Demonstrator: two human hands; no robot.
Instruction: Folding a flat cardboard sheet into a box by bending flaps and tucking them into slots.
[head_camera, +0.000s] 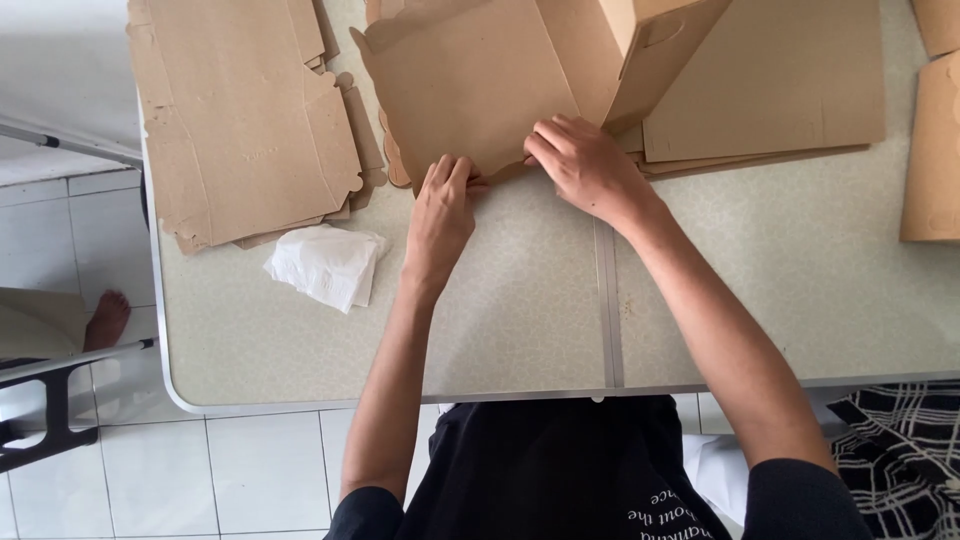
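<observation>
The light, stiff box blank (470, 85) is pinched at its 6 o'clock edge by the left hand (440, 215) and the right hand (585, 165), fingers closed on it.

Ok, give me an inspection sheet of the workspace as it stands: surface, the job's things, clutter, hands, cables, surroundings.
Surface: pale speckled table with a metal seam down the middle.
Job's things: brown cardboard box blank, partly folded up, near edge on the table.
Clutter: stack of flat cardboard blanks at left; crumpled white tissue beside it; more flat sheets at right.
Hands: left hand and right hand both press the blank's near edge, fingers on the cardboard.
Cables: nothing seen.
Surroundings: white tiled floor; another person's bare foot at left; checked cloth at lower right.
</observation>
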